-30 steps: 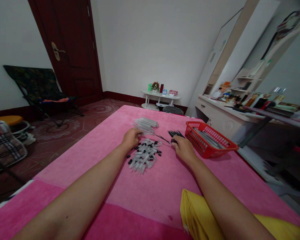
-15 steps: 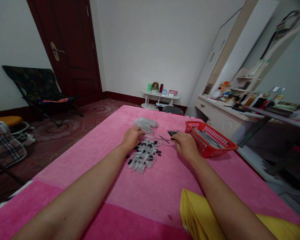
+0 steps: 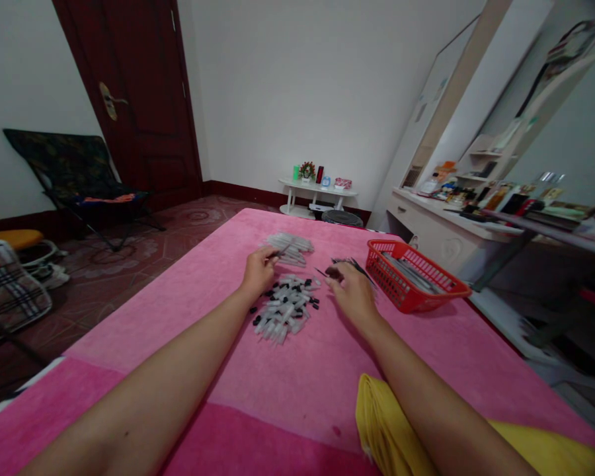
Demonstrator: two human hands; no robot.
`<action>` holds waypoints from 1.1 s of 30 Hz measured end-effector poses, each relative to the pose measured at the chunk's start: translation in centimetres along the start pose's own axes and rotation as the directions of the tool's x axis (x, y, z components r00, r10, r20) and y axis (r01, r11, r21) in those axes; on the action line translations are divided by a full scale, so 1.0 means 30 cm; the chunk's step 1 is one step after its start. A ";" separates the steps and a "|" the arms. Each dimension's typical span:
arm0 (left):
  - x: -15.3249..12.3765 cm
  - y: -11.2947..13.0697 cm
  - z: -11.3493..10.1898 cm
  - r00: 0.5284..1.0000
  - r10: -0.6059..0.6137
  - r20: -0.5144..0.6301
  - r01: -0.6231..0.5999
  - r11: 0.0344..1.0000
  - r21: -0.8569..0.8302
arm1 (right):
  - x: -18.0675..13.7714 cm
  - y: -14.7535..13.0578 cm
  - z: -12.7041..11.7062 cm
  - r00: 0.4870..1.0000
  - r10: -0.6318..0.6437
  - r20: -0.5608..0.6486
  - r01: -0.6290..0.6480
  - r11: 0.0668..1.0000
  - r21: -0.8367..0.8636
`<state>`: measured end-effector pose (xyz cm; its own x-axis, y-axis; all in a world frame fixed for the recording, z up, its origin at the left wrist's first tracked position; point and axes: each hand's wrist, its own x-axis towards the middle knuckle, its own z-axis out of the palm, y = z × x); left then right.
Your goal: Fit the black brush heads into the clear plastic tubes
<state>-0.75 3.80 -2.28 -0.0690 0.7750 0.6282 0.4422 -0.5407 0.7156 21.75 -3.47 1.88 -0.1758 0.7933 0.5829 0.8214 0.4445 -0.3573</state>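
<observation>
My left hand (image 3: 258, 271) is closed in a pinch, with a thin dark stick (image 3: 281, 252) between the fingertips, over the near-left edge of a pile of whitish translucent tubes (image 3: 297, 244). Just below it lies a heap of short clear plastic pieces with black caps (image 3: 285, 307). My right hand (image 3: 351, 291) pinches another thin dark stick (image 3: 320, 272) whose tip points left. Behind that hand a bunch of thin dark sticks (image 3: 361, 268) lies on the pink cloth, partly hidden by the fingers.
A red plastic basket (image 3: 411, 301) holding long grey sticks stands on the right. Yellow fabric (image 3: 389, 423) lies under my right forearm. The pink cloth (image 3: 178, 291) covers the table. Beyond are a low white stand (image 3: 317, 189), a dressing table and a folding chair.
My right hand has moved left, off the dark bunch, with a stick at its fingertips. My left hand has shifted slightly left and up and now shows a stick over the tubes.
</observation>
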 end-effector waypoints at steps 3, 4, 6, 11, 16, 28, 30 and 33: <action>0.009 -0.011 -0.003 0.994 -0.094 -0.062 0.086 0.989 -0.121 | -0.020 0.006 0.033 0.975 -0.005 0.222 0.017 0.999 -0.051; 0.010 -0.012 -0.003 0.992 -0.108 -0.068 0.097 0.985 -0.144 | -0.026 0.008 0.043 0.963 0.004 0.270 0.013 0.998 -0.063; 0.009 -0.016 0.000 0.991 -0.115 -0.069 0.103 0.982 -0.159 | -0.035 0.010 0.059 0.944 0.021 0.329 0.005 0.997 -0.077; 0.000 -0.021 0.001 1.000 -0.013 0.023 0.014 0.999 -0.042 | -0.039 0.010 0.064 0.947 0.049 0.317 -0.029 0.997 -0.066; -0.024 0.028 -0.007 0.944 0.170 0.282 -0.241 0.940 0.241 | -0.022 0.021 0.052 0.985 0.119 0.124 -0.133 0.984 0.116; -0.042 0.092 -0.003 0.847 0.217 0.486 -0.446 0.788 0.424 | -0.011 0.045 0.067 0.981 0.192 0.004 -0.178 0.902 0.394; -0.041 0.091 -0.003 0.843 0.226 0.487 -0.458 0.778 0.431 | -0.012 0.042 0.067 0.983 0.184 0.001 -0.170 0.910 0.378; -0.042 0.089 0.000 0.843 0.229 0.487 -0.461 0.772 0.437 | -0.012 0.037 0.064 0.988 0.157 -0.003 -0.146 0.927 0.347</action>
<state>0.52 1.38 -1.15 0.4782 0.6891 0.5445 0.7639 -0.6323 0.1293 21.70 -2.47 -0.13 -0.0432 0.8519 0.5220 0.5988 0.4403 -0.6690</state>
